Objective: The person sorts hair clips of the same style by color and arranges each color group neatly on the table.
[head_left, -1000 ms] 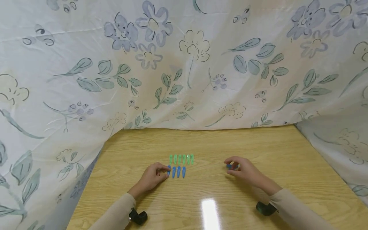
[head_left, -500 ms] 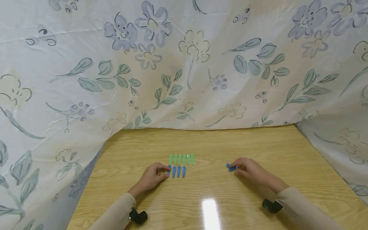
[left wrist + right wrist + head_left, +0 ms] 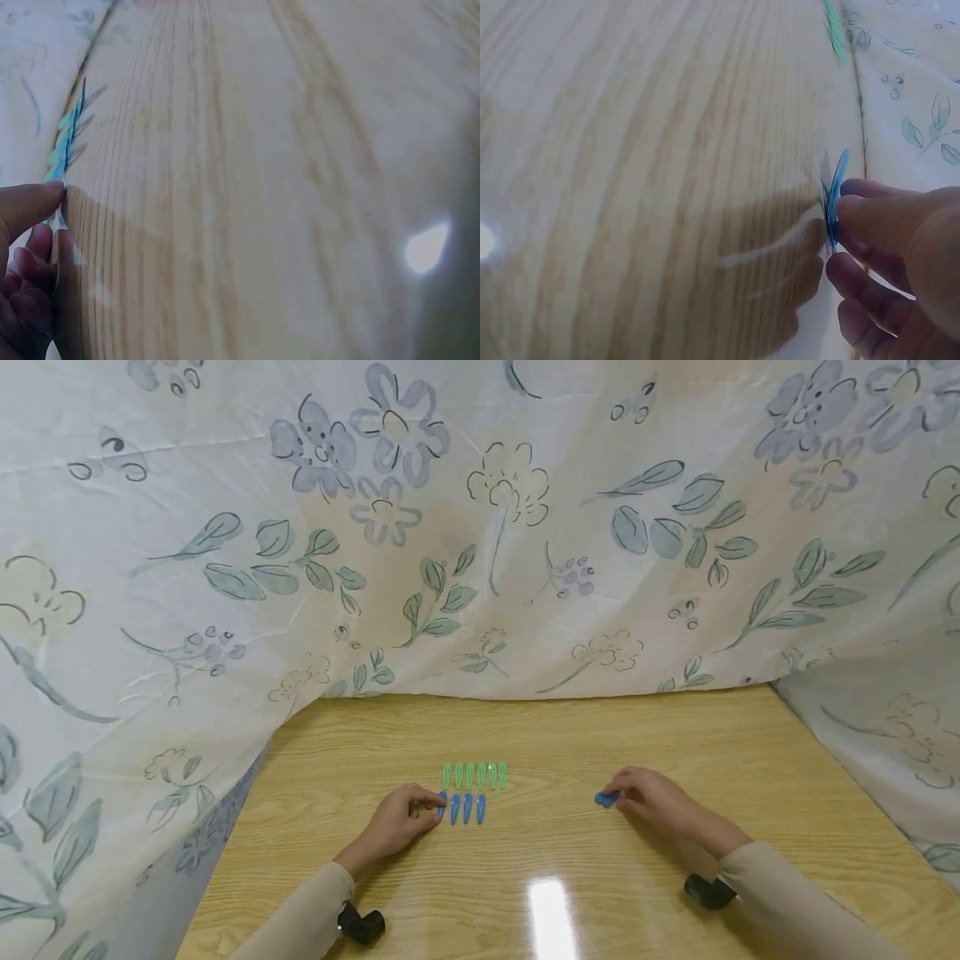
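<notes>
In the head view my left hand [image 3: 406, 815] pinches the leftmost blue hair clip [image 3: 442, 800] of a short row lying on the wooden table. Three more blue hair clips [image 3: 468, 808] lie just right of the fingertips. Behind them runs a row of several green hair clips [image 3: 475, 776]. Out to the right, my right hand [image 3: 655, 803] grips a blue hair clip [image 3: 606, 798] between thumb and fingers, low over the table. The right wrist view shows this clip [image 3: 840, 176] sticking out past the thumb, partly hidden by the fingers.
A floral cloth [image 3: 525, 610] hangs along the table's back and both sides. The wooden table [image 3: 540, 735] has a bright reflection near its front. A black wrist device [image 3: 362, 925] sits below the left wrist, another [image 3: 708, 892] below the right.
My right hand has drawn back slightly to the right, and the blue of its clip has come into fuller view and turned at the fingertips. My left hand has stayed on its clip.
</notes>
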Tool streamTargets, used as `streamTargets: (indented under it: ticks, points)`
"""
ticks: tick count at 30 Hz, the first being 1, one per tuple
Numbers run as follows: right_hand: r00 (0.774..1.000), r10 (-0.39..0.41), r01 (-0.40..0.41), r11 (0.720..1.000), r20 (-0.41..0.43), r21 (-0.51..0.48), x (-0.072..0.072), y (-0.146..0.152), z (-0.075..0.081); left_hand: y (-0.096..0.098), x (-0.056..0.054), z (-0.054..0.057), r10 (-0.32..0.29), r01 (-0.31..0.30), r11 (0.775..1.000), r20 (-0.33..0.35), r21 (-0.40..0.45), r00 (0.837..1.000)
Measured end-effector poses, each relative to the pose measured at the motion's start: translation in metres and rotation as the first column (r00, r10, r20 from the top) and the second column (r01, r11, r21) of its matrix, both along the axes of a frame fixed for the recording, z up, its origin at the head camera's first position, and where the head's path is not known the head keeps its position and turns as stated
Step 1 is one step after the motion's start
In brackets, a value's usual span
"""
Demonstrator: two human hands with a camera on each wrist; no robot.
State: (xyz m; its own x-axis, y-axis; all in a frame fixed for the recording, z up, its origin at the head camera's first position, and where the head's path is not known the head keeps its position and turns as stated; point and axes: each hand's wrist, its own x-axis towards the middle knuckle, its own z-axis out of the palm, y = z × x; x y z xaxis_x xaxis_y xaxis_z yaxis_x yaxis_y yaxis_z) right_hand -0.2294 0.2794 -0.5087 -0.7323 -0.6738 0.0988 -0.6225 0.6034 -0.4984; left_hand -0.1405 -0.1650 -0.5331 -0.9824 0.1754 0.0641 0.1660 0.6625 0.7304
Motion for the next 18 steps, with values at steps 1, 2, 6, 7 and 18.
streamTargets:
  ticks: [1,2,6,7,18]
  points:
    - [1.000,-0.008,0.008,1.000,0.009,0.005,0.0002,0.0000,0.0001,-0.0001,-0.0002,-0.0001,-0.002,0.002,1.000,0.000,0.001,1.000]
    - [1.000,-0.016,0.016,1.000,0.015,0.010,0.0006,0.0001,0.0000,-0.0001,-0.0003,-0.0002,-0.003,0.003,1.000,0.001,0.002,1.000]
    - [0.997,-0.052,0.051,0.998,0.061,0.030,0.0023,-0.0004,-0.0003,0.0003,-0.0006,-0.0007,-0.006,0.006,1.000,0.000,0.005,1.000]
    - [0.995,-0.064,0.061,0.998,0.077,0.033,0.0029,-0.0010,-0.0005,0.0004,-0.0006,-0.0006,-0.006,0.006,1.000,0.000,0.004,1.000]
    - [0.988,-0.040,0.040,0.999,0.147,0.008,0.0043,-0.0029,-0.0005,0.0005,0.0013,0.0012,-0.004,0.004,1.000,-0.002,-0.008,1.000]
